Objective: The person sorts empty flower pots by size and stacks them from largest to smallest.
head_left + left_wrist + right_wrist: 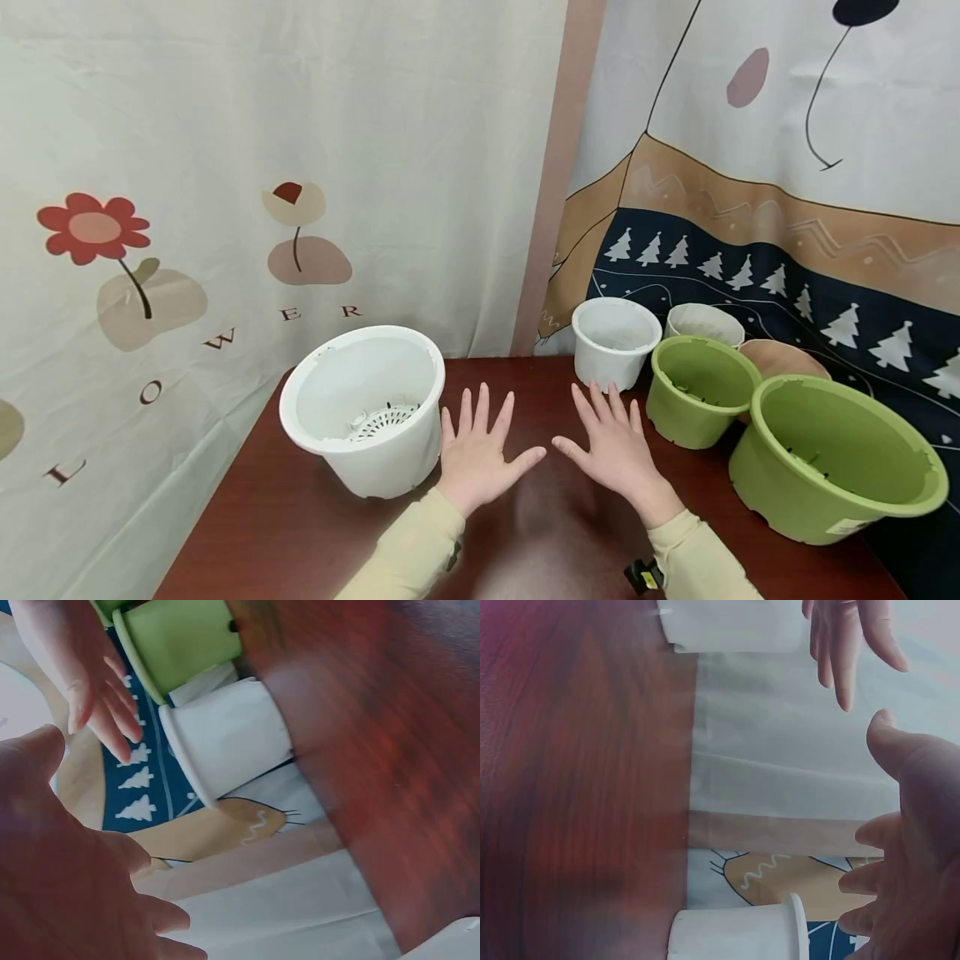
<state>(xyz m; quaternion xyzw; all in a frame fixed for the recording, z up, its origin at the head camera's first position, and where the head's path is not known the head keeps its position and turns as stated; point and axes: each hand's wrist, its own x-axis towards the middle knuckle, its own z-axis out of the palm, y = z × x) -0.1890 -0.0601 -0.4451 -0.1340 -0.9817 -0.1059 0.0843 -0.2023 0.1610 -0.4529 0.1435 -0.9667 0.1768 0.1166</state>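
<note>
Both hands hover above a dark red-brown table with fingers straight and spread, holding nothing. My left hand point(480, 458) is nearest the large white plastic pot point(367, 408), whose slotted bottom shows inside. My right hand point(615, 450) is just in front of the small white pot point(617, 342) and left of the small green pot point(702, 390). A large green pot point(832, 458) stands farther right. In the left wrist view, a white pot point(225, 739) and a green pot point(180, 641) lie beyond the hands. The right wrist view also shows a white pot point(735, 934).
Behind the small pots are a cream-coloured pot point(705, 323) and a tan rounded thing point(783, 358), partly hidden. Printed curtains point(420, 167) hang along the table's back and sides. The table point(525, 550) has its left edge against the curtain.
</note>
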